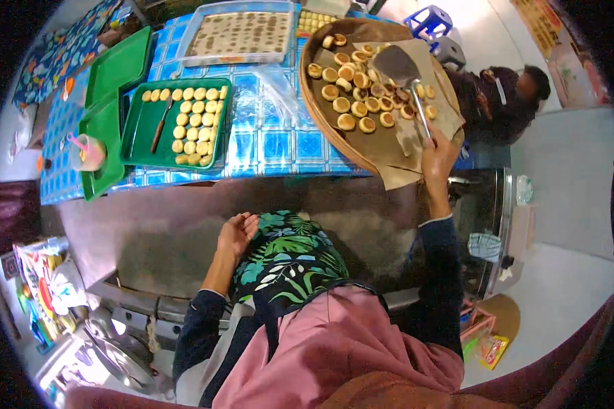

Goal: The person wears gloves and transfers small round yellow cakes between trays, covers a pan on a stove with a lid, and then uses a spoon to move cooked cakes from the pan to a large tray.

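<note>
My right hand (440, 158) is closed around the handle of a metal spatula (397, 67). Its broad dark blade is over the round woven tray (312, 102) at the right of the table. Browned round pastries (359, 108) lie scattered on the brown paper (440, 75) lining that tray, several near or under the blade. My left hand (237, 234) hangs in front of my leafy apron (286, 249), away from the table. Its fingers are loosely curled, with nothing seen in them. Left of the middle, a green tray (131, 140) holds rows of pale round pastries (193, 120) and a brush (159, 129).
A blue checked cloth (266, 146) covers the table. At its back stands a clear tub (184, 41) with a spotted lining; left are more green trays (119, 75) and a cup (89, 153). Another person (505, 102) sits beyond the woven tray, near blue stools (428, 22).
</note>
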Motion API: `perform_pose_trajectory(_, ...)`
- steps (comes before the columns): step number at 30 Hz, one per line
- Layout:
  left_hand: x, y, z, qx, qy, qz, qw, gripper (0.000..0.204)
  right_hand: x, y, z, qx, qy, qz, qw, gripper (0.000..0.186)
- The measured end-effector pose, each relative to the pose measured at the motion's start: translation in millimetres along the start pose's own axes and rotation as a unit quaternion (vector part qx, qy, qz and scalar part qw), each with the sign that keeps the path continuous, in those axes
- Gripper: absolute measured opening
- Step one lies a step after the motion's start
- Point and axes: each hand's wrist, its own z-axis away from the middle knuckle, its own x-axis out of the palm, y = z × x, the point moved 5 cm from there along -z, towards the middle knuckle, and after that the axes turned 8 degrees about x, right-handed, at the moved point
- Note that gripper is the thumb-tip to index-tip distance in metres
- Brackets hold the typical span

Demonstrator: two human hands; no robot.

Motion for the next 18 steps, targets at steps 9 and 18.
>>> perform_pose_trajectory(9,-17.0,-20.5,-5.4,0.012,0.012,0.088,0.996,0.024,63.6,-7.4,-52.8,-0.011,0.054,-0.066,0.996,0.030)
perform_pose_trajectory(18,-10.5,68.0,2.1,0.190,0.128,0.069,0.971,0.030,138.6,-12.3,-91.9,0.012,0.005,0.018,1.000,0.025)
